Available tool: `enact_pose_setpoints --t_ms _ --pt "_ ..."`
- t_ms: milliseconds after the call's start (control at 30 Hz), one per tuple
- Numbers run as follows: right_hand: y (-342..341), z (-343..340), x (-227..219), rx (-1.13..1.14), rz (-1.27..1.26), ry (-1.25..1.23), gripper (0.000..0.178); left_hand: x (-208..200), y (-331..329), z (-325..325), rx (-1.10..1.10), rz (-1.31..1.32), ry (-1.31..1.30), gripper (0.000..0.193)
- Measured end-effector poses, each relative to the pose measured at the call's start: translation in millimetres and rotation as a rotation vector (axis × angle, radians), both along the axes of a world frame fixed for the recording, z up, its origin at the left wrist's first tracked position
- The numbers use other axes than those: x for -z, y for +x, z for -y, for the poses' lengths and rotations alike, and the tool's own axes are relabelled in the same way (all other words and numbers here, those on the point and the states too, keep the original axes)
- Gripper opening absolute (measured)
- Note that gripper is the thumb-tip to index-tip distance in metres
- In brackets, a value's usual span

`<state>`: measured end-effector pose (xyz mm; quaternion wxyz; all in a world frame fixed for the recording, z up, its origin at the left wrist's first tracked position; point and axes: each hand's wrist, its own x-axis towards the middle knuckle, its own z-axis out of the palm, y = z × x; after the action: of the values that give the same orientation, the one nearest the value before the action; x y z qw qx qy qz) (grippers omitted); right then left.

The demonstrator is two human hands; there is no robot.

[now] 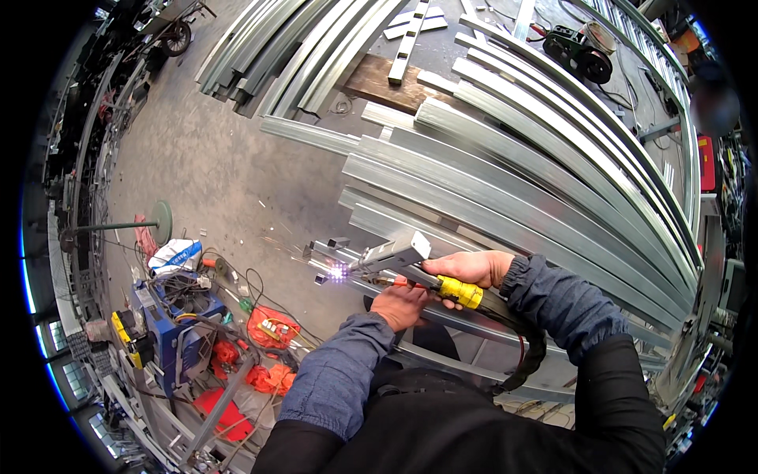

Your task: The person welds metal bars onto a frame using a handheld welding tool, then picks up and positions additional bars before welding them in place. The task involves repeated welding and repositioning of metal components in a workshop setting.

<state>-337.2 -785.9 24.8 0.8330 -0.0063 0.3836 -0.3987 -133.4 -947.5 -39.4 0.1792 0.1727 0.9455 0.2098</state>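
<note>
My right hand is closed around a grey handheld welding gun with a yellow section near its rear. A black hose curves from it toward my body. Bright purple-white light and flying sparks glow at the nozzle, against the ends of metal tubes. Just below the gun, my left hand has its fingers curled near a small red-orange part. What it grips is mostly hidden. Long galvanized steel profiles lie beyond both hands.
More steel channels are stacked at the far left. A blue machine with cables stands at the near left, among red plastic bags. A green disc on a rod stands behind it. A wheeled black device sits far right.
</note>
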Motion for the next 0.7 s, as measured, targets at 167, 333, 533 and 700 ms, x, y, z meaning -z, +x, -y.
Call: enact_pose_setpoints --t_ms 167,333,533,700 --pt "-1 -2 -3 -0.002 -0.016 0.008 0.057 3 2 0 -0.017 -0.014 0.005 0.072" --pt "-1 -3 -5 -0.003 -0.028 0.005 0.057 9 4 -2 -0.023 0.013 -0.024 0.07" --pt "-2 -8 -5 -0.007 -0.024 -0.003 0.056 -4 -2 -3 -0.04 -0.008 -0.022 0.077" --pt "-2 -10 -9 0.002 -0.003 -0.042 0.056 -4 0 -5 -0.063 -0.032 -0.041 0.072"
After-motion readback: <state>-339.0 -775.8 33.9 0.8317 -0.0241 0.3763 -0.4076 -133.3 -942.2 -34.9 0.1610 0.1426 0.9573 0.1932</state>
